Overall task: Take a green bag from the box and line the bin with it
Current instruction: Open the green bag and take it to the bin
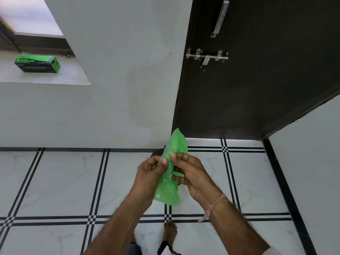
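Note:
A folded green bag (170, 188) hangs upright between both hands in the middle of the view. My left hand (149, 173) pinches its left edge with the thumb on top. My right hand (191, 173) pinches its right edge at the same height. Behind the hands a dark round bin (156, 153) stands on the floor by the wall, mostly hidden. The green and black box (37, 64) lies on the window sill at the far left.
A dark door (257, 80) with a metal bolt (207, 57) and handle is shut ahead on the right. White walls meet a white tiled floor (55, 181) with black lines. My bare foot (170, 230) stands below the hands.

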Available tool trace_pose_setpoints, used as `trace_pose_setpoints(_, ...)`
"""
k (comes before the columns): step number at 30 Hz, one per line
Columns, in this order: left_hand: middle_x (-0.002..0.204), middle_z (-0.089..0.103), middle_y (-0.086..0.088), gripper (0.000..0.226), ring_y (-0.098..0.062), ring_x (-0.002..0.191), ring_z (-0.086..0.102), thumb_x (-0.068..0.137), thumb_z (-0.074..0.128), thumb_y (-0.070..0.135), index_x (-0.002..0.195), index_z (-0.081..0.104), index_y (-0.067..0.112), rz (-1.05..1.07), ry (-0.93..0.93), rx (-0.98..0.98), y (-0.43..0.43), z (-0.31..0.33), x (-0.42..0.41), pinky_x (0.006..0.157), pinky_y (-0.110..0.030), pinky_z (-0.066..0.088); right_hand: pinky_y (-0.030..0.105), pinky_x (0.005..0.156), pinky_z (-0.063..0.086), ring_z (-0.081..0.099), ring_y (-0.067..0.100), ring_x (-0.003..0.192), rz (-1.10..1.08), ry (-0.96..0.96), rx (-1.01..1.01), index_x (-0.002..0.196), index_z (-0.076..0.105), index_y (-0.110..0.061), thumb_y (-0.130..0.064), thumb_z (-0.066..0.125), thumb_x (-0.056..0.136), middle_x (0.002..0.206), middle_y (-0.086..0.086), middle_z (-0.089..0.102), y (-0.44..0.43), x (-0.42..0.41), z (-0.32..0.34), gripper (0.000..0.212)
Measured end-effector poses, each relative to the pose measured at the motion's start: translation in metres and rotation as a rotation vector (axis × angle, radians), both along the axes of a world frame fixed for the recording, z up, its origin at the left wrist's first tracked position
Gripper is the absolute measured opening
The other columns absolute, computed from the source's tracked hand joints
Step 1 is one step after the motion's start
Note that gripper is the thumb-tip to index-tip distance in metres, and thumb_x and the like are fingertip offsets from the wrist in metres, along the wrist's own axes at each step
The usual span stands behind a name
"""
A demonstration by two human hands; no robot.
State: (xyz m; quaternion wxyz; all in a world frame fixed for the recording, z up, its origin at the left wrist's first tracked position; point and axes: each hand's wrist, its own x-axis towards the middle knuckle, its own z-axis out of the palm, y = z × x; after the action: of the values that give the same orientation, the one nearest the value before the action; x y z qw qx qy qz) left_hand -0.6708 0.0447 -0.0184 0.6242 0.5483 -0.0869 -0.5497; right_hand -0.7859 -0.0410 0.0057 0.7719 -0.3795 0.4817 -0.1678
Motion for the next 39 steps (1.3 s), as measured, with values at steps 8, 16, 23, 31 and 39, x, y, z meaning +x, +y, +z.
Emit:
trace_pose_setpoints(8, 0.129, 0.07, -0.024, 0.059, -0.038, 0.114, 0.07, 0.101, 0.047, 0.047, 0.136, 0.062, 0.001, 0.12, 0.36, 0.172, 0.019, -0.027, 0.044, 0.079, -0.047, 0.064, 0.032, 0.071, 0.061, 0.071, 0.015, 0.075, -0.13, 0.046, 0.153, 0.097, 0.069, -0.017, -0.033, 0.067, 0.097, 0.086, 0.003, 0.077, 0.0, 0.019, -0.027, 0.016)
trace_pose_setpoints(16, 0.113, 0.078, -0.017, 0.048, -0.028, 0.094, 0.079, 0.107, 0.042, 0.042, 0.125, 0.067, 0.005, 0.021, 0.375, 0.181, 0.018, -0.033, 0.086, 0.069, -0.04, 0.065, 0.02, 0.044, 0.051, 0.071, 0.01, 0.062, -0.246, 0.027, 0.23, 0.095, 0.066, -0.012, -0.023, 0.061, 0.102, 0.087, 0.005, 0.076, 0.008, 0.046, -0.045, 0.014)
trace_pose_setpoints(23, 0.114, 0.077, -0.019, 0.043, -0.033, 0.099, 0.076, 0.1, 0.058, 0.039, 0.12, 0.069, 0.003, -0.06, 0.289, 0.308, 0.027, -0.057, 0.106, 0.077, -0.044, 0.062, 0.038, 0.06, 0.065, 0.068, 0.032, 0.092, -0.461, -0.066, 0.394, 0.103, 0.062, 0.0, -0.004, 0.044, 0.107, 0.102, 0.022, 0.069, 0.006, 0.058, -0.065, 0.019)
trace_pose_setpoints(31, 0.101, 0.081, -0.013, 0.043, -0.027, 0.088, 0.078, 0.102, 0.053, 0.043, 0.116, 0.069, 0.007, 0.075, 0.314, 0.399, 0.014, -0.113, 0.117, 0.066, -0.04, 0.064, 0.036, 0.077, 0.065, 0.073, 0.028, 0.098, -0.489, -0.034, 0.272, 0.118, 0.065, 0.006, -0.013, 0.056, 0.104, 0.113, 0.023, 0.072, -0.01, 0.041, -0.135, 0.026)
trace_pose_setpoints(39, 0.095, 0.081, -0.013, 0.051, -0.027, 0.083, 0.079, 0.101, 0.047, 0.051, 0.111, 0.069, 0.006, 0.105, 0.364, 0.44, -0.013, -0.158, 0.123, 0.08, -0.046, 0.053, 0.028, 0.062, 0.061, 0.07, 0.02, 0.075, -0.506, 0.112, 0.103, 0.091, 0.066, -0.013, -0.011, 0.055, 0.104, 0.084, 0.008, 0.076, -0.027, 0.023, -0.183, 0.016)
